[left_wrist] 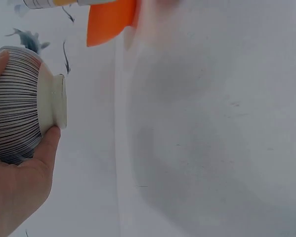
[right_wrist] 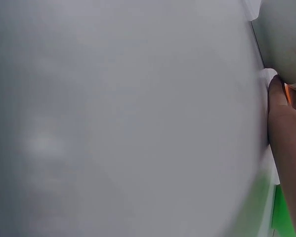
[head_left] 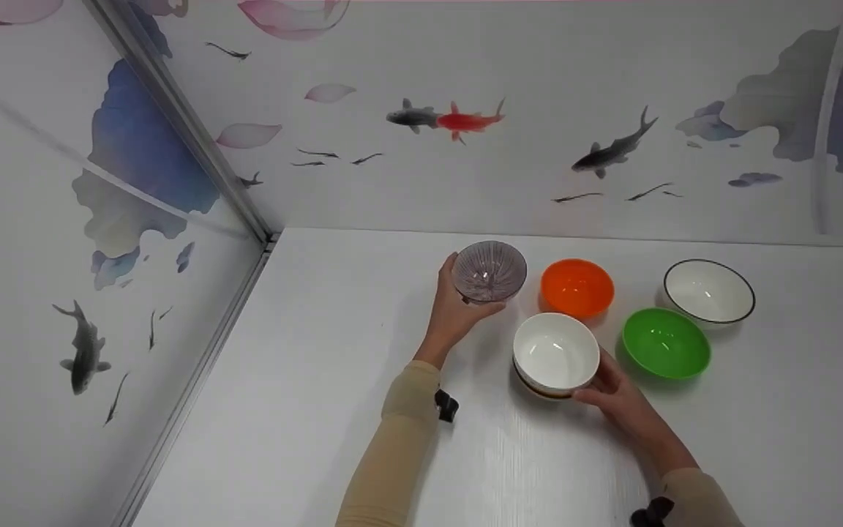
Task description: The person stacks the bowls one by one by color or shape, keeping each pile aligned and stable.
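My left hand (head_left: pixel 458 304) holds a striped bowl (head_left: pixel 491 271), its fingers at the left side and thumb along the lower edge. In the left wrist view thin dark lines run round the bowl's outside (left_wrist: pixel 14 103), and the thumb rests by its pale foot. Over on the right, my right hand (head_left: pixel 623 402) grips the right side of a white bowl (head_left: pixel 555 351), thumb toward the front. Under that bowl shows the brownish edge of another bowl (head_left: pixel 542 394), mostly hidden. The right wrist view catches only part of the right hand (right_wrist: pixel 288 143) against a pale bowl (right_wrist: pixel 286 42).
Behind the white bowl stands an orange bowl (head_left: pixel 577 288). A green bowl (head_left: pixel 667 342) is right of the right hand, and a white bowl with a dark rim (head_left: pixel 709 291) lies beyond it. Patterned wall panels (head_left: pixel 421 190) border the white table (head_left: pixel 304 351) at the back and left.
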`<action>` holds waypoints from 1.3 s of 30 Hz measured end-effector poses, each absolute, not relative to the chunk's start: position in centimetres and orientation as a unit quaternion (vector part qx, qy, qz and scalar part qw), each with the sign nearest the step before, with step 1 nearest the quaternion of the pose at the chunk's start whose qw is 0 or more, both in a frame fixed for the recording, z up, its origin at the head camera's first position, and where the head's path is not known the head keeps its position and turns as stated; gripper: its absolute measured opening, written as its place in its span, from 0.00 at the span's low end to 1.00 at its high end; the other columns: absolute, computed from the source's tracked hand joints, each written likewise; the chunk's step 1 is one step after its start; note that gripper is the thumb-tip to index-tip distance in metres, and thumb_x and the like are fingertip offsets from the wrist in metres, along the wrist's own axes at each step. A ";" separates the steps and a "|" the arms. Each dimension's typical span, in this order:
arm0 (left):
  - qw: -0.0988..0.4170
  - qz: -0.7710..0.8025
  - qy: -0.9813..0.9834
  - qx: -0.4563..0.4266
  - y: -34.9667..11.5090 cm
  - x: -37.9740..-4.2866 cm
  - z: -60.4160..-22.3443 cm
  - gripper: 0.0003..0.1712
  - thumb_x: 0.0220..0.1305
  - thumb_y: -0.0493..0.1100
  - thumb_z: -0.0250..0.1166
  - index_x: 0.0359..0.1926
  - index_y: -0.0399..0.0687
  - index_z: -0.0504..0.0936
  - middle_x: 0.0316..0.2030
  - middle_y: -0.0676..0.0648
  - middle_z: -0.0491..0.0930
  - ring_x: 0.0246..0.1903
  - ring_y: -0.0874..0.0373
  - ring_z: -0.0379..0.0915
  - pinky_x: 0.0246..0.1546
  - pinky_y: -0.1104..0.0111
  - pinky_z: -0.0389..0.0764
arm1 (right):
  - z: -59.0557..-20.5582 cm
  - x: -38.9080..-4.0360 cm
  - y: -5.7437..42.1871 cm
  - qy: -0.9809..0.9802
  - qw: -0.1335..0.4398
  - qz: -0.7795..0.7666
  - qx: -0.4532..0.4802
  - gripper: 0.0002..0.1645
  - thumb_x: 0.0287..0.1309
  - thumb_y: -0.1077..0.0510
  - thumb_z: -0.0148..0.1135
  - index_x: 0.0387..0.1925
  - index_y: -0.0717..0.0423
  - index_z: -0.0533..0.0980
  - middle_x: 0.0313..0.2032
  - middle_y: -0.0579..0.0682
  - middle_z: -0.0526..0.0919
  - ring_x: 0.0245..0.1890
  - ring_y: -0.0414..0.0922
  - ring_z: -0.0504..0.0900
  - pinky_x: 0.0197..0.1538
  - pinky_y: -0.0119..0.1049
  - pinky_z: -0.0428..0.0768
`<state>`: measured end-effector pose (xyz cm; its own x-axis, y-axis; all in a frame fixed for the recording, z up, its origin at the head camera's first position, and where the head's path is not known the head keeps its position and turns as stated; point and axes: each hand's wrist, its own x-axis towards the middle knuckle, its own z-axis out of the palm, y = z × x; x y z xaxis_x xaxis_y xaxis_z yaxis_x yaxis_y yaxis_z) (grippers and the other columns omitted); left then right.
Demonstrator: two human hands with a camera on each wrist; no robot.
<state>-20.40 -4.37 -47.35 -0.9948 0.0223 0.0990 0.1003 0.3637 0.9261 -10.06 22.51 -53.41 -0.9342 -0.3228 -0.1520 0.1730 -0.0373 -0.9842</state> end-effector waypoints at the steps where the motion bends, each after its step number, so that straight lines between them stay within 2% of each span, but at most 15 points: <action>1: 0.034 -0.563 -0.825 -0.040 -4.3 -20.3 -47.2 0.65 0.40 0.52 0.78 0.73 0.50 0.46 0.70 0.49 0.54 0.70 0.54 0.50 0.69 0.59 0.58 | -53.5 -10.1 22.5 0.672 0.174 -0.717 -0.053 0.57 0.55 0.65 0.63 0.74 0.49 0.35 0.73 0.57 0.39 0.72 0.58 0.43 0.54 0.19 0.71; 4: 0.028 -0.560 -0.826 -0.047 -4.2 -20.0 -46.7 0.65 0.40 0.53 0.78 0.73 0.53 0.46 0.70 0.51 0.54 0.70 0.56 0.50 0.68 0.60 0.59 | -53.5 -10.1 22.6 0.679 0.180 -0.710 -0.051 0.58 0.55 0.62 0.64 0.74 0.48 0.36 0.74 0.56 0.39 0.72 0.57 0.43 0.54 0.19 0.70; 11: 0.009 -0.587 -0.805 -0.084 -3.8 -18.4 -44.9 0.65 0.41 0.51 0.78 0.73 0.54 0.46 0.70 0.50 0.54 0.68 0.54 0.54 0.61 0.58 0.70 | -53.4 -10.1 23.0 0.695 0.185 -0.694 -0.046 0.57 0.57 0.58 0.64 0.74 0.47 0.36 0.74 0.54 0.38 0.72 0.57 0.43 0.55 0.20 0.70; 24: -0.021 -0.602 -0.785 -0.146 -2.2 -14.5 -44.7 0.63 0.42 0.50 0.78 0.73 0.56 0.47 0.69 0.54 0.56 0.66 0.58 0.57 0.61 0.61 0.70 | -53.3 -10.1 22.7 0.678 0.184 -0.709 -0.051 0.56 0.57 0.60 0.63 0.74 0.47 0.36 0.74 0.54 0.37 0.73 0.56 0.42 0.54 0.18 0.69; 28: -0.026 -0.593 -0.789 -0.158 -1.5 -13.7 -45.2 0.62 0.41 0.53 0.78 0.72 0.59 0.48 0.68 0.56 0.57 0.65 0.60 0.58 0.62 0.64 0.68 | -53.4 -10.1 22.8 0.673 0.174 -0.716 -0.054 0.56 0.57 0.61 0.63 0.74 0.48 0.37 0.74 0.56 0.39 0.72 0.54 0.46 0.54 0.19 0.70; 33: -0.023 -0.575 -0.803 -0.156 -0.7 -12.9 -46.2 0.61 0.41 0.55 0.78 0.72 0.61 0.49 0.68 0.57 0.58 0.65 0.62 0.58 0.64 0.66 0.66 | -53.5 -10.3 22.8 0.671 0.172 -0.719 -0.064 0.54 0.58 0.63 0.61 0.74 0.50 0.37 0.73 0.59 0.40 0.69 0.44 0.54 0.56 0.21 0.70; 35: -0.026 -0.568 -0.808 -0.153 -0.5 -12.6 -46.7 0.62 0.41 0.56 0.78 0.72 0.62 0.49 0.68 0.58 0.58 0.65 0.62 0.58 0.64 0.66 0.66 | -53.4 -10.3 22.7 0.672 0.173 -0.717 -0.066 0.53 0.59 0.65 0.60 0.74 0.51 0.37 0.73 0.60 0.39 0.70 0.46 0.54 0.55 0.20 0.70; 39: -0.023 -0.558 -0.815 -0.152 0.0 -12.0 -47.8 0.62 0.40 0.58 0.77 0.72 0.64 0.49 0.67 0.58 0.59 0.65 0.62 0.59 0.64 0.63 0.66 | -53.2 -10.3 22.6 0.667 0.174 -0.721 -0.068 0.52 0.60 0.68 0.58 0.74 0.53 0.36 0.73 0.62 0.37 0.71 0.57 0.45 0.54 0.18 0.69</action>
